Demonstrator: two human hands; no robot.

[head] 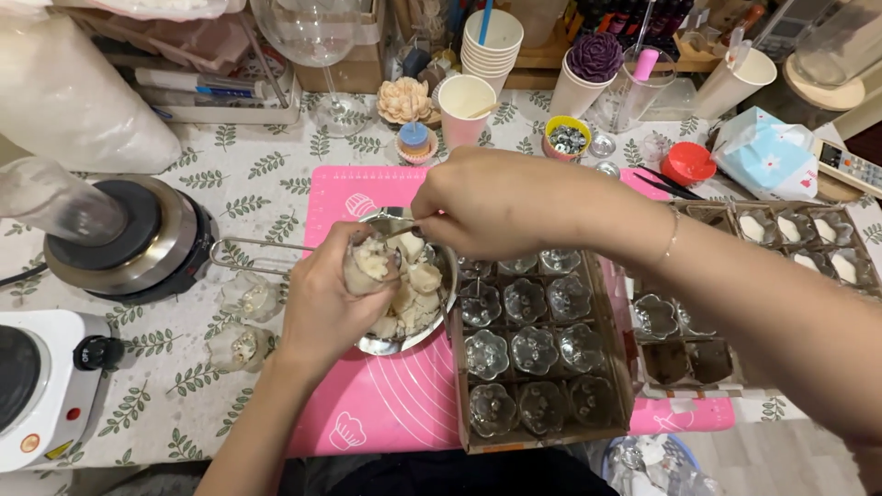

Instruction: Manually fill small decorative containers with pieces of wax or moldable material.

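Note:
My left hand [322, 298] holds a small glass cup [369, 266] filled with white wax, tipped over a small metal pot [404, 342]. The pot holds several white wax chunks [413, 294] and has a wire handle [253, 250] pointing left. My right hand [487, 204] grips a thin metal tool [401, 231] whose tip pokes into the cup. The pot rests on a pink silicone mat [386, 404].
A cardboard tray [551, 432] of empty flower-shaped glass cups sits right of the pot, another tray [790, 230] farther right. Two wax-filled cups [243, 321] lie left. A round hot plate [138, 234] and a white burner [37, 386] stand at left. Paper cups, a wine glass and clutter line the back.

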